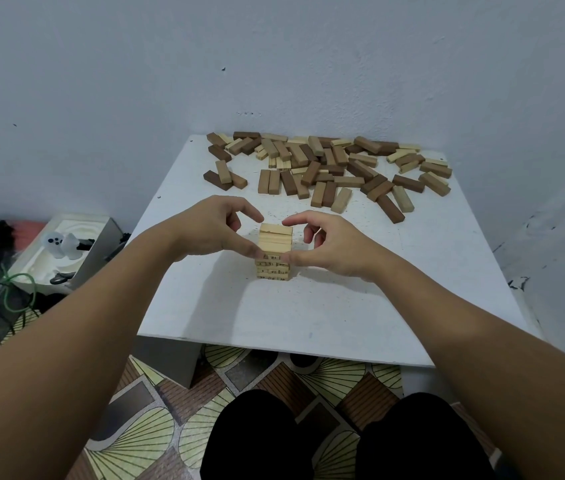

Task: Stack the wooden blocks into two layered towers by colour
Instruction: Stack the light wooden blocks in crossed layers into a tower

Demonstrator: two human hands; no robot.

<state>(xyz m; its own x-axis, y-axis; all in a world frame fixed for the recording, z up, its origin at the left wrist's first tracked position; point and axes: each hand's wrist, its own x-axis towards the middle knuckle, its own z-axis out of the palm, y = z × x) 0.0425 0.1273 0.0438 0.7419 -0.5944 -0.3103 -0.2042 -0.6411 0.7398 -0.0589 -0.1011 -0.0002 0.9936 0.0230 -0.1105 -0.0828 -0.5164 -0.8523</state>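
Note:
A tower of light wooden blocks (pixel 275 247), several layers high with numbers on the block ends, stands in the middle of the white table (pixel 308 313). My left hand (pixel 211 226) sits at its left side, thumb tip touching the tower's front left corner, fingers curled above the top. My right hand (pixel 329 244) mirrors it on the right, thumb against the front right corner, index finger arched over the top layer. A heap of loose blocks (pixel 329 168) in light, mid-brown and dark wood lies along the table's far edge.
The table stands in a corner between pale walls. A white foam tray (pixel 62 251) with small items and a green cable (pixel 14 292) lie on the floor at left. My knees in black show below the table's near edge.

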